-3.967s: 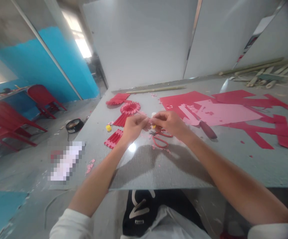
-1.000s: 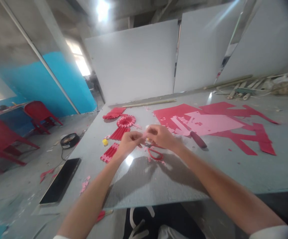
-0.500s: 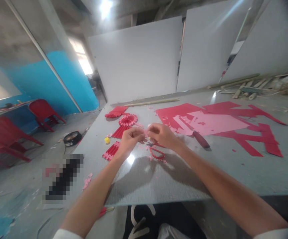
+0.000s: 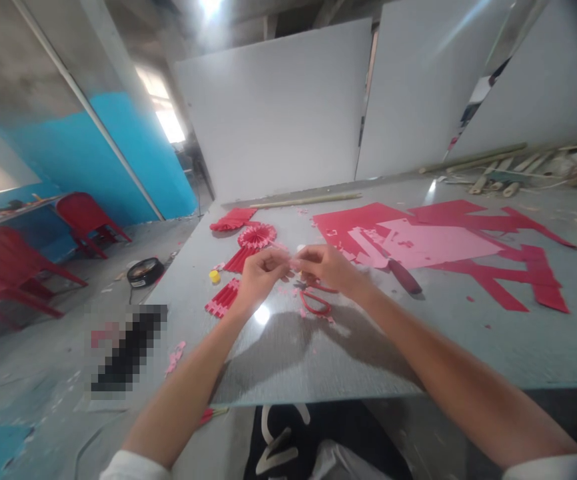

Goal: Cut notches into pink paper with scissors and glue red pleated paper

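My left hand [image 4: 262,277] and my right hand [image 4: 329,268] meet above the table, fingertips pinched together. Between them is a small piece of pink paper [image 4: 292,262], mostly hidden by the fingers. Just below lie scissors with red handles [image 4: 317,304], among pink paper scraps. To the left of my left hand are a pleated red strip with pink edging [image 4: 222,299] and a yellow cap [image 4: 214,276]. Behind it sit a round pleated red and pink rosette [image 4: 257,235] and a folded red paper piece [image 4: 233,219].
Right of my hands, a red-handled knife [image 4: 404,276] rests by pink paper [image 4: 431,243] and cut red sheets [image 4: 506,290]. Bamboo pieces [image 4: 493,177] lie at the back right. White panels [image 4: 278,120] stand behind the table. Red chairs [image 4: 13,270] are at the left.
My fingertips have drawn slightly closer together around the pink paper, and less of it shows. The view has shifted a little; the things on the table lie as before.
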Demonstrator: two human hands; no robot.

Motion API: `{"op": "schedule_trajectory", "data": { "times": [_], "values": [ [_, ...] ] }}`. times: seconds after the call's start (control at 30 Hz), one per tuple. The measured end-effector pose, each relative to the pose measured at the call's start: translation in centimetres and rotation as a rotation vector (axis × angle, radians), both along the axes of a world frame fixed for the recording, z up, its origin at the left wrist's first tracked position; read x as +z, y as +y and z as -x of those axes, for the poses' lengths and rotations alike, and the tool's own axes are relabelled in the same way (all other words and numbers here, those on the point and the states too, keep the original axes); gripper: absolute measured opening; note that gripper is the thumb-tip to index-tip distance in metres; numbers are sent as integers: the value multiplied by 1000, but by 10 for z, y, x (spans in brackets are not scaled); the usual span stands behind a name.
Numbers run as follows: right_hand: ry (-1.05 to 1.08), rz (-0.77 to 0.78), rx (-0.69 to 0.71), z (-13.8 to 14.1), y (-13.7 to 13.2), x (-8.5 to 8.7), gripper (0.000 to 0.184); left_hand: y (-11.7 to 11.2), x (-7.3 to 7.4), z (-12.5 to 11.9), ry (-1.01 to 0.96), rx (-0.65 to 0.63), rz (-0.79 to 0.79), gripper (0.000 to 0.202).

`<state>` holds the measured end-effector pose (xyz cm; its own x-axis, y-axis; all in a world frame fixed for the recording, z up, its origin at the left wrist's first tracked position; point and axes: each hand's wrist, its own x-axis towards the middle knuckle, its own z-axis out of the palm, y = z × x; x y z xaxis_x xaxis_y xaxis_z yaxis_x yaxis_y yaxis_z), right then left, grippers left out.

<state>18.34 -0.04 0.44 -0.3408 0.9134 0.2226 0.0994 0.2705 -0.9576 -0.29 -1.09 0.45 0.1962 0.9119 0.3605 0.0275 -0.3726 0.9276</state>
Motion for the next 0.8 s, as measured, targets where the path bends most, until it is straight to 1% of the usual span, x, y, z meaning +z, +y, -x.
{"op": "schedule_trajectory", "data": {
  "times": [0.1,0.17,0.33,0.63,0.8],
  "values": [
    [-27,-27,-13,0,-2,2,21,1,-1,1,-32,-31,53,31],
    [-48,-37,-18,0,-3,3,20,2,-2,1,-19,-41,63,33],
    [-93,-41,-24,0,-5,4,19,3,-4,0,32,-33,22,31],
    [-120,-38,-17,0,-6,5,24,2,-3,0,67,-20,-21,30],
    [-156,-69,-22,0,-6,4,23,3,-5,1,86,0,-26,30]
  ]
}}
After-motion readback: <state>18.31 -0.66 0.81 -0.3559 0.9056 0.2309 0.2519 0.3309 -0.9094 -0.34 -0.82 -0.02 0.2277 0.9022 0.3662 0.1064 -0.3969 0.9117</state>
